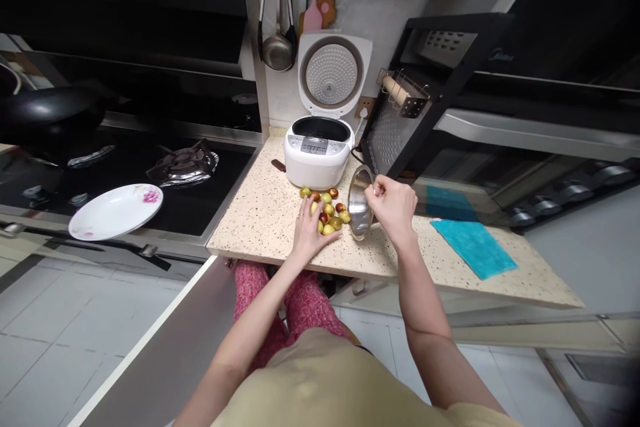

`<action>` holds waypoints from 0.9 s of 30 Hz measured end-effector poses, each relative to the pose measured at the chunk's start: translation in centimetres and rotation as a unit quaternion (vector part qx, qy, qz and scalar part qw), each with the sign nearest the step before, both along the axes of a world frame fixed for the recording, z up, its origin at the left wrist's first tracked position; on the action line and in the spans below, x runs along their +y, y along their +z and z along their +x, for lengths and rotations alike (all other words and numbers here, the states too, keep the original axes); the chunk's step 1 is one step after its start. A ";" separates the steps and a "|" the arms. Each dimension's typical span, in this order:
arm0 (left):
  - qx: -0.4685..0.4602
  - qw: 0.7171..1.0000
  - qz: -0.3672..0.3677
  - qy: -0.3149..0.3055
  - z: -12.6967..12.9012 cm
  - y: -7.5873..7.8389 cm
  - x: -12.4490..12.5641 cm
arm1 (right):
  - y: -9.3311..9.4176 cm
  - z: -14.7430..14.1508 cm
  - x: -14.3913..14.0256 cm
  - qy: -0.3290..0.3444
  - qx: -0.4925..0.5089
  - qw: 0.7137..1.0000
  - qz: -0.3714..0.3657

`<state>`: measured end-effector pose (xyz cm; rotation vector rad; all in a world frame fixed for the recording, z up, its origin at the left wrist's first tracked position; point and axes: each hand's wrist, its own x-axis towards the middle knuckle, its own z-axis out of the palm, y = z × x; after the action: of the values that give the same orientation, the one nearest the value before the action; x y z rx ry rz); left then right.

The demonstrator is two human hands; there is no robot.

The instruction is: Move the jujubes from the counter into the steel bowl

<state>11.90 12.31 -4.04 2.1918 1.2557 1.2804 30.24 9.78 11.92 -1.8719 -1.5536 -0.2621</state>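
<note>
Head view: right fingers (381, 185) pinch a shiny metal bowl (359, 204); left fingers (305, 209), spread wide, touch smooth fruits (329, 209).

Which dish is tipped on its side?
The metal bowl, held by the right hand with its opening facing the fruit; the white plate faces up.

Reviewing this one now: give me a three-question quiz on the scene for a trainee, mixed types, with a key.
1. Which hand grips the tilted metal bowl?
2. What is the left hand spread over? A) a turquoise cloth B) small green and reddish-brown fruits C) a flowered plate
3. True or false: the rice cooker stands with its lid raised.

Key: 1. The right hand. 2. B. 3. True.
</note>
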 end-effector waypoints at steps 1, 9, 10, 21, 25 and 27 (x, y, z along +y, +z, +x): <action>0.001 1.000 0.001 0.000 0.0 0.0 0.0 | 0.0 0.1 -0.2 -0.003 -0.004 1.000 0.003; -0.002 1.000 0.006 -0.001 -0.1 -0.1 -0.1 | 0.1 1.2 -2.6 -0.006 0.010 0.999 0.036; -0.002 1.000 0.005 -0.002 -0.1 -0.1 -0.2 | 0.1 1.3 -3.0 -0.006 0.018 0.999 0.044; -0.055 0.995 -0.080 0.015 -2.4 0.1 -3.5 | -0.4 4.5 -7.0 0.088 0.267 0.949 0.145; -0.117 0.984 -0.131 0.022 -3.2 0.7 -4.9 | -2.1 4.5 -6.1 0.124 0.364 0.916 0.114; -0.184 0.970 -0.158 0.027 -3.5 1.1 -5.6 | -3.4 3.7 -5.4 0.156 0.418 0.893 0.068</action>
<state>8.40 6.69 -2.89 1.6228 1.2716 1.3240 33.93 4.37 8.55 -1.3068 -1.1413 0.5128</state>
